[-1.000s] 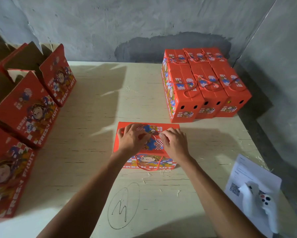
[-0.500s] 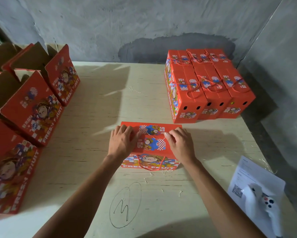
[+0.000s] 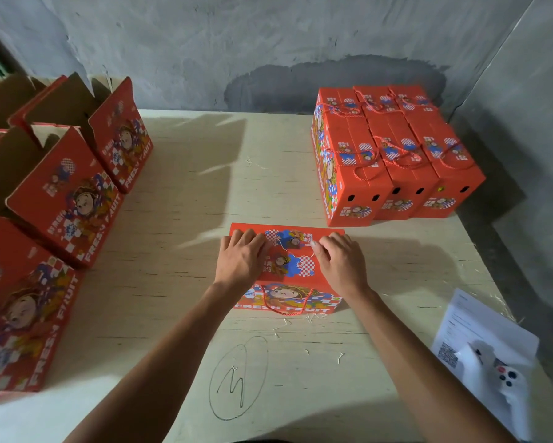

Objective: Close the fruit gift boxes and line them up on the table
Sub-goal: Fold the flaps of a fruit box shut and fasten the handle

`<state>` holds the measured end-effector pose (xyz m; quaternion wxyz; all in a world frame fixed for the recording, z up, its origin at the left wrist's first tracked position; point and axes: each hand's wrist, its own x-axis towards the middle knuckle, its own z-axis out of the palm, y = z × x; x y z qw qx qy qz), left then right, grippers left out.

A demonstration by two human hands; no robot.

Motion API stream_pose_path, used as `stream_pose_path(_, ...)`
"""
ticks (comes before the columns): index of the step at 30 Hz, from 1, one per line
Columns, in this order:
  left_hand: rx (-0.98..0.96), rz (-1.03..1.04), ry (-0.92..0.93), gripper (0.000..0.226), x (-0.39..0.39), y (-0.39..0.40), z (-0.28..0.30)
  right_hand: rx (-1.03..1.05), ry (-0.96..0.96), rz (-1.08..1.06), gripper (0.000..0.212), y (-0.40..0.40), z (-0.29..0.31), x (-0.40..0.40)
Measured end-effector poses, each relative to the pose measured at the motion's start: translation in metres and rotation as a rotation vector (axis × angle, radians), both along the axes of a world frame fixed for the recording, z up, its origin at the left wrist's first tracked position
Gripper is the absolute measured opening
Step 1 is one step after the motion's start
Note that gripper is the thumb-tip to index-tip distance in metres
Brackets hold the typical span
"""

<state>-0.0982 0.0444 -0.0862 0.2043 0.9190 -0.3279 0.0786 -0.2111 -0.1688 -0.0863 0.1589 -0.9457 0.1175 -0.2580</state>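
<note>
A red fruit gift box (image 3: 292, 270) with cartoon print and a red cord handle stands in the middle of the table, its lid flaps down. My left hand (image 3: 243, 259) lies flat on the left part of its top, fingers straight. My right hand (image 3: 340, 260) rests on the right part of the top, fingers slightly bent. Three closed red boxes (image 3: 393, 155) stand side by side in a row at the back right. Several open boxes (image 3: 67, 187) with raised flaps line the left side.
A sheet of paper with a QR code (image 3: 479, 330) lies at the front right, with a white game controller (image 3: 505, 385) on it. A pencilled circle with a mark (image 3: 237, 378) is drawn on the pale wooden table (image 3: 185, 238). A grey wall stands behind and to the right.
Both hands have slid apart from the middle of the lid toward its left and right ends. The box stays in place.
</note>
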Motion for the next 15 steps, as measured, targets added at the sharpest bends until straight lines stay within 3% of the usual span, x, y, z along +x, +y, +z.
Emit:
stream_pose_path(8,-0.046,0.010,0.117,0.031,0.0017,-0.0022,-0.0028,0.131,0.020,-0.040,0.029,0.0008,-0.0038,-0.0023)
stream_pose_path(12,-0.121,0.075,0.224,0.034,0.0003,-0.0008,-0.0020,0.069,0.044,-0.002,0.028,0.0012,-0.0047,-0.0027)
stream_pose_path(15,-0.290,0.236,0.382,0.055,-0.0025,0.0036,-0.0007,0.117,0.082,-0.036,0.031,0.0044,-0.0012,-0.0027)
